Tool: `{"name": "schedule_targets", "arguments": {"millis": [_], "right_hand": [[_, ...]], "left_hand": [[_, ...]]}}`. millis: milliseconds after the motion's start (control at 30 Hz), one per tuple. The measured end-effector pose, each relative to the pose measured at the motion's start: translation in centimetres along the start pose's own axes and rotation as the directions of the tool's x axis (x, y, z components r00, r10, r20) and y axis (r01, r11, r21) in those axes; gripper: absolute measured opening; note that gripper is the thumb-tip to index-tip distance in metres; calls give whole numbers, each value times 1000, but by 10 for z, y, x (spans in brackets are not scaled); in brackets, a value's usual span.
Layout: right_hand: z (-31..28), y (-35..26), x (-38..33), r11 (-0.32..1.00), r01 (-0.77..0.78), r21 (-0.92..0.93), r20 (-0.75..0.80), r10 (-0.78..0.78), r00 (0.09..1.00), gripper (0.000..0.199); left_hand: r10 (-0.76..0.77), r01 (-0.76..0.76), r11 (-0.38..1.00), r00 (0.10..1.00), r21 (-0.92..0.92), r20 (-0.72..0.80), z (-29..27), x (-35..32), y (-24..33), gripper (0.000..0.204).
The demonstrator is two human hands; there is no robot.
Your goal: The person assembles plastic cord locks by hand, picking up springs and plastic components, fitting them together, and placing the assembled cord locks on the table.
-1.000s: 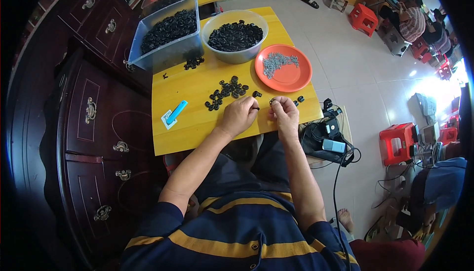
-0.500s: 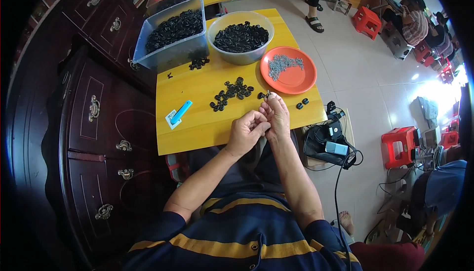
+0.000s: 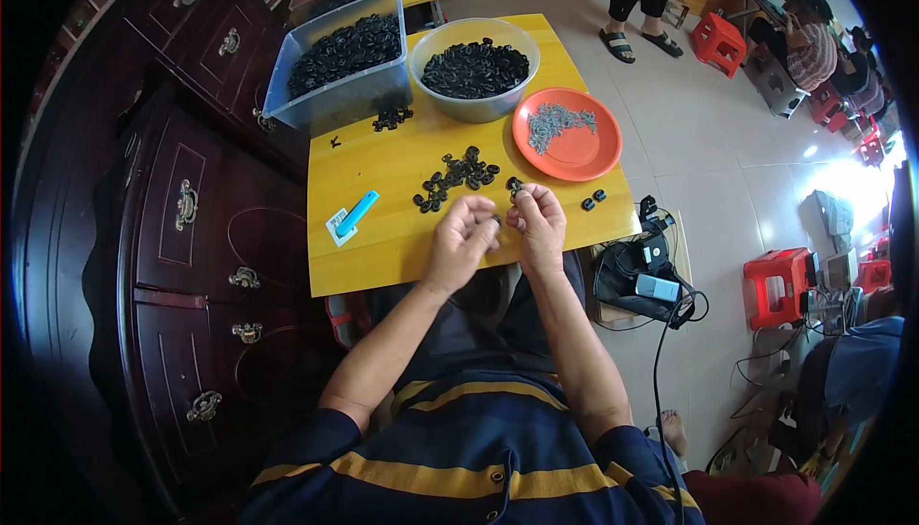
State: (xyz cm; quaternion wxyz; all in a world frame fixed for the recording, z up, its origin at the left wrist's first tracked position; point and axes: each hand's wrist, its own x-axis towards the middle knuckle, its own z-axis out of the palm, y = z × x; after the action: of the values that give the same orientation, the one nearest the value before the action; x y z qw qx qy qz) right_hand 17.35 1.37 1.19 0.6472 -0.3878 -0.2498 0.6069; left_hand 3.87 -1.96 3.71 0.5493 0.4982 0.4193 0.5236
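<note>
My left hand (image 3: pixel 461 245) is held just over the near edge of the yellow table, thumb and fingers closed on a small dark piece (image 3: pixel 496 222) whose kind is too small to tell. Close beside it, my right hand (image 3: pixel 539 225) has thumb and forefinger pinched together; what sits in the pinch is mostly hidden. A black oval ring-like part (image 3: pixel 514 184) shows at the right fingertips, and I cannot tell if they touch it. Left of it lies a loose pile of similar black oval parts (image 3: pixel 471 171). Two more black parts (image 3: pixel 594 200) lie right of my right hand.
An orange plate (image 3: pixel 598 156) carries small grey pieces (image 3: pixel 555 124). Behind stand a translucent round tub (image 3: pixel 469 109) and a clear bin (image 3: pixel 330 104), both full of black parts. A blue-handled tool (image 3: pixel 356 214) lies left. Dark wooden drawers flank the table; a person stands beyond.
My hands have drawn apart; the left moved slightly away from the right, and the right fingertips dropped a little. The view shifted slightly. The person beyond now shows both feet.
</note>
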Motion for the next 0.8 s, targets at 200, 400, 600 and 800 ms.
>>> {"name": "schedule_targets", "arguments": {"millis": [200,400,600,800], "right_hand": [[-2,-5,-10,976,-15,-216,143,47,989,8],[-2,-2,-12,964,-46,-262,183,97,978,9],[-3,0,-10,955,-20,-296,202,83,976,9],[-4,2,-12,953,-8,-304,222,79,972,9]], "left_hand": [[101,-99,984,995,147,-9,-24,23,5,17],[104,-99,976,995,194,-11,-30,23,-4,16],[112,-109,972,994,209,-2,-31,23,-5,17],[129,-128,966,992,226,10,-31,22,-6,17]]}}
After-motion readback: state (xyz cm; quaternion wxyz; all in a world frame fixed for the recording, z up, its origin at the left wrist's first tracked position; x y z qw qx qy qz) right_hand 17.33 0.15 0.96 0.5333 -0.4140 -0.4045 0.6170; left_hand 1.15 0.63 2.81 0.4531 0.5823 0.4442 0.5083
